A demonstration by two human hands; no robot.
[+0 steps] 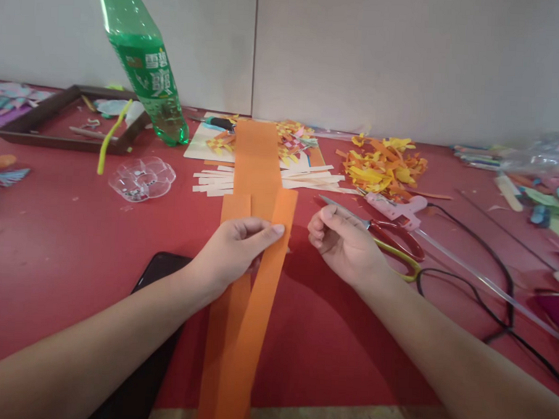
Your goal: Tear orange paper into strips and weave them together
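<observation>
My left hand point(240, 251) pinches an orange paper strip point(267, 283) between thumb and fingers; the strip slants down toward the table's front edge. Behind that hand runs another orange strip point(225, 330), partly covered by the fingers. A wider orange paper piece point(258, 162) lies flat just beyond. To the right, my right hand point(340, 240) hovers with its fingers curled in and the thumb against the index finger; nothing shows between them. Close to it are scissors with red handles point(399, 236) and another pair of handles, yellow point(400, 259), partly hidden by the wrist.
A green bottle point(146, 74) leans at the back left, near a dark frame point(60, 141) and a clear flower-shaped dish point(142, 179). Pale paper strips point(216, 181), yellow-orange scraps point(385, 168) and a pink glue gun point(395, 208) lie beyond. A black phone point(160, 272) lies under my left forearm.
</observation>
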